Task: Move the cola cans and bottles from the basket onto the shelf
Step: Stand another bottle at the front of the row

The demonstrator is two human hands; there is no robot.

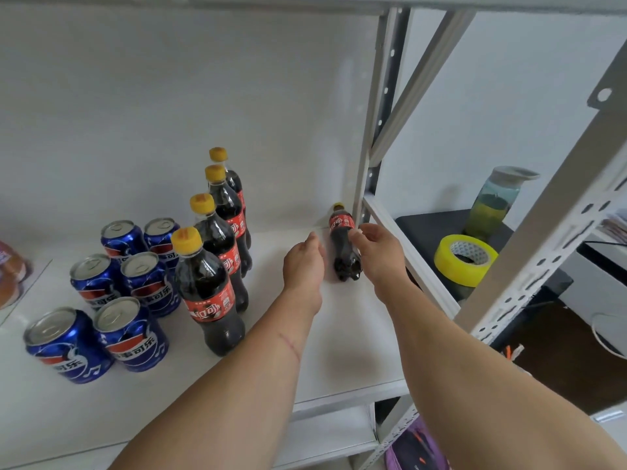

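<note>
- White shelf board (339, 351): six blue cola cans (132, 293) stand upright at left in a two-wide cluster; four yellow-capped cola bottles (217, 252) stand in a row running front to back, just right of the cans.
- Fifth cola bottle (342, 245) lies on its side near the right rear upright post (373, 147), cap toward the back wall, base toward the camera.
- Right hand (376, 252): fingertips pinched lightly on the label band of the lying bottle, fingers otherwise loosely curled. A touch or light hold, not a full wrap.
- Left hand (305, 262): open, fingers together, palm facing the bottle's left side, just beside it. Contact cannot be told from this angle. Holds nothing.
- Basket not in view; whether anything is left in it cannot be judged.
- Step in hand, as I read it: dealing with the fallen bottle, most of the stock already shelved.
- Next move likely calls for a firmer grip round the body, tipping it upright onto its base, then sliding it left to join the bottle row.
- Care point: a round bottle may roll toward the post; the left palm is well placed to block.
- Off-shelf at right: yellow tape roll (464, 259) and a green jar (492, 205), not part of the task.
</note>
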